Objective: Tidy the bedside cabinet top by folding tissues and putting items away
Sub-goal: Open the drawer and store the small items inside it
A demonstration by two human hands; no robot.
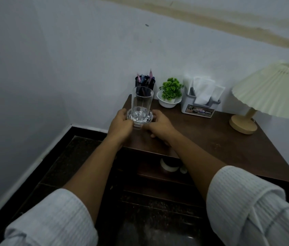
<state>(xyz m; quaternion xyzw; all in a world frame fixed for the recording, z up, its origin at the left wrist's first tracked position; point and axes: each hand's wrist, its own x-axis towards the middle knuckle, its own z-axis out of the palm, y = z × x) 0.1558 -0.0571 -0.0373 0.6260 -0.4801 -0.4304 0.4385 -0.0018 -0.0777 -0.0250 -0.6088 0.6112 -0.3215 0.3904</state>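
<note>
Both hands meet at the left edge of the dark wooden surface (211,139), holding one thing between them. The left hand (120,124) curls its fingers round the left rim of a clear dish (149,119), and the right hand (159,124) grips the right rim in the same way, thumb on top and fingers tucked under. A tall clear tumbler (142,102) stands upright in the dish (whether the dish rests on the wood or is raised just off it I cannot tell).

Behind the tumbler, against the wall, is a black pen holder (148,83) full of pens. Just beside it to the right is a small green plant (171,88) in a white bowl (168,103), then a grey tissue holder (198,108) with white tissues (203,89) standing up out of it. Well apart on the right stands a lamp (271,89) with a pleated cream shade and a pale round base. Under the top, an open shelf holds a white object (168,166), too dim to make out
</note>
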